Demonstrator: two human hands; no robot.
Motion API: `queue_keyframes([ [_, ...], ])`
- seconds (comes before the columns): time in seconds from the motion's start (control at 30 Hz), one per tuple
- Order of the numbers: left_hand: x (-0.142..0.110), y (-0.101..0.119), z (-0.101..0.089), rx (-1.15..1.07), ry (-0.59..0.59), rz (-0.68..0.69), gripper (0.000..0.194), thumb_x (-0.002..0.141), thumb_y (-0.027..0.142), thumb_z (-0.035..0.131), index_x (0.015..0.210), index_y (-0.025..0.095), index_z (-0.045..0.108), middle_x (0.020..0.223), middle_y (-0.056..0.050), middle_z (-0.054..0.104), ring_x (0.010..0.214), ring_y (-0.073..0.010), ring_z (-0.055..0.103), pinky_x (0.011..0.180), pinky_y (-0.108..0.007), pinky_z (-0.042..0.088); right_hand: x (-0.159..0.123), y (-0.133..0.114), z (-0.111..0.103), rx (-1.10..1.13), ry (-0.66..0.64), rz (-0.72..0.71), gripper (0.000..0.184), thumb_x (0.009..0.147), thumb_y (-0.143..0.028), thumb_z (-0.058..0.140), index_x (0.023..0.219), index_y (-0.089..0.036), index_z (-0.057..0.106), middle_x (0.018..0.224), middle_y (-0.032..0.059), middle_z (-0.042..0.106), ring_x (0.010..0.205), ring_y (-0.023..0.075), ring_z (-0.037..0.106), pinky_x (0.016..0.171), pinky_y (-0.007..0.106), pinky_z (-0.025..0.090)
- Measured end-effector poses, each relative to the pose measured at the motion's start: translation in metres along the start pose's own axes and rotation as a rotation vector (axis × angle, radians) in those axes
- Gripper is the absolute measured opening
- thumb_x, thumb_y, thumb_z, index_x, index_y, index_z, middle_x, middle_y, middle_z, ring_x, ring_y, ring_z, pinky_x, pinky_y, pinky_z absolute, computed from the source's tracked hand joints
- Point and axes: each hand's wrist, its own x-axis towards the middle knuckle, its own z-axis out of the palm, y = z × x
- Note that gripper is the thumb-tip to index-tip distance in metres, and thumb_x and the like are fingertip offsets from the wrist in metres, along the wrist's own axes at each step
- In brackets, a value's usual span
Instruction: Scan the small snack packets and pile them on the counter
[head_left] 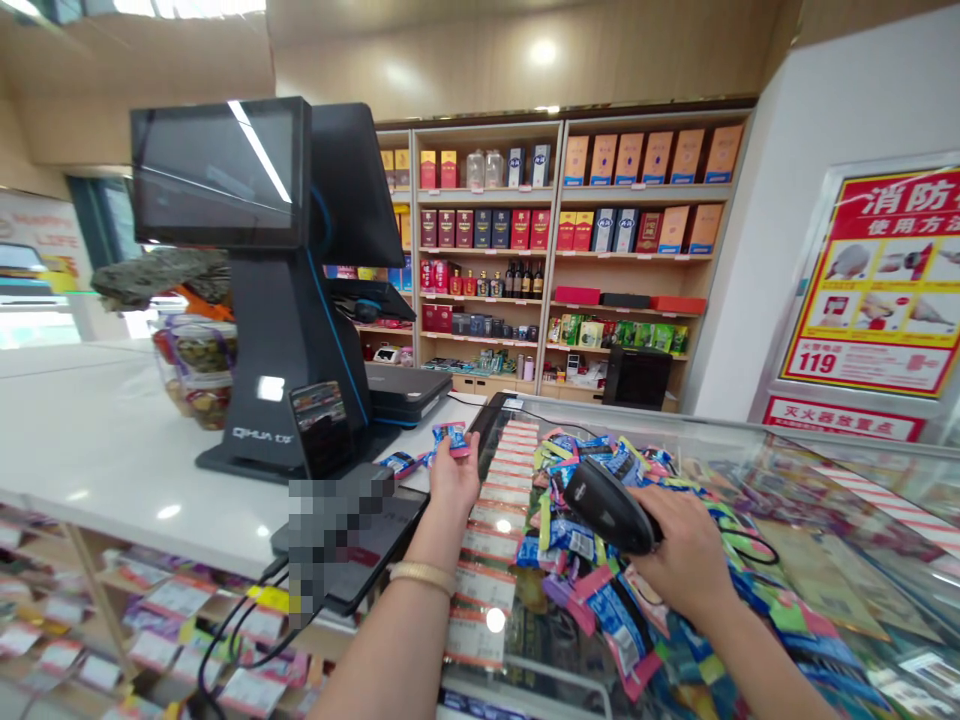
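Note:
My right hand [686,550] is wrapped round a black handheld barcode scanner [609,505], held over a heap of small wrapped packets [615,610] in blue, pink and yellow on the glass counter. Between the fingers of my left hand [452,475] is a blue and pink snack packet [450,438], raised near the counter's left side. A couple more blue packets [399,463] lie just left of that hand, on the white counter by the black register base.
A black register with two screens [262,300] stands on the white counter [112,440]. Beside it lie a dark tablet-like device [375,545] and cables. Price labels [480,610] line the glass case. Shelves of boxed bottles [487,230] fill the back wall.

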Motion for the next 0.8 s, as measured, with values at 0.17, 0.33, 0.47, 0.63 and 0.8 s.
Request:
queue_keyframes([
  [0.17, 0.010, 0.014, -0.008, -0.028, 0.077, 0.078, 0.012, 0.091, 0.010, 0.048, 0.088, 0.019, 0.054, 0.085, -0.001, 0.057, 0.073, -0.0056, 0.063, 0.070, -0.012, 0.057, -0.001, -0.003, 0.000, -0.002, 0.002, 0.005, 0.029, 0.073, -0.021, 0.053, 0.101, -0.019, 0.062, 0.091, 0.0066, 0.070, 0.084, 0.0227, 0.062, 0.076, 0.034, 0.039],
  [0.33, 0.009, 0.012, -0.008, 0.063, 0.090, 0.011, 0.018, 0.096, 0.012, 0.036, 0.096, 0.017, 0.053, 0.085, -0.003, 0.057, 0.067, -0.0054, 0.062, 0.061, -0.010, 0.055, -0.001, 0.000, 0.000, -0.014, 0.035, -0.007, 0.029, 0.072, -0.020, 0.053, 0.100, -0.019, 0.062, 0.092, 0.0065, 0.070, 0.084, 0.0229, 0.062, 0.077, 0.034, 0.040],
  [0.47, -0.004, 0.001, -0.004, 0.222, -0.018, -0.127, 0.019, 0.094, 0.011, 0.039, 0.097, 0.012, 0.058, 0.084, -0.008, 0.063, 0.067, -0.0103, 0.065, 0.056, -0.016, 0.055, 0.001, 0.002, -0.001, -0.033, 0.056, -0.024, 0.029, 0.072, -0.020, 0.053, 0.099, -0.020, 0.063, 0.089, 0.0054, 0.069, 0.082, 0.0223, 0.062, 0.074, 0.034, 0.039],
  [0.63, -0.032, -0.022, -0.004, 0.763, -0.383, -0.148, 0.013, 0.071, 0.018, 0.075, 0.077, 0.012, 0.065, 0.076, -0.006, 0.067, 0.059, -0.0112, 0.059, 0.049, -0.018, 0.043, 0.004, 0.005, -0.005, -0.039, 0.086, 0.046, 0.028, 0.072, -0.021, 0.053, 0.097, -0.019, 0.064, 0.090, 0.0063, 0.069, 0.083, 0.0228, 0.062, 0.075, 0.034, 0.040],
  [0.8, -0.042, -0.036, -0.015, 1.591, -0.742, 0.050, 0.044, 0.059, 0.054, 0.077, 0.055, 0.015, 0.057, 0.049, 0.006, 0.045, 0.050, -0.0082, 0.036, 0.048, -0.023, 0.022, 0.005, 0.005, -0.007, -0.024, 0.084, 0.112, 0.027, 0.073, -0.022, 0.052, 0.097, -0.020, 0.065, 0.091, 0.0073, 0.070, 0.086, 0.0235, 0.062, 0.077, 0.034, 0.039],
])
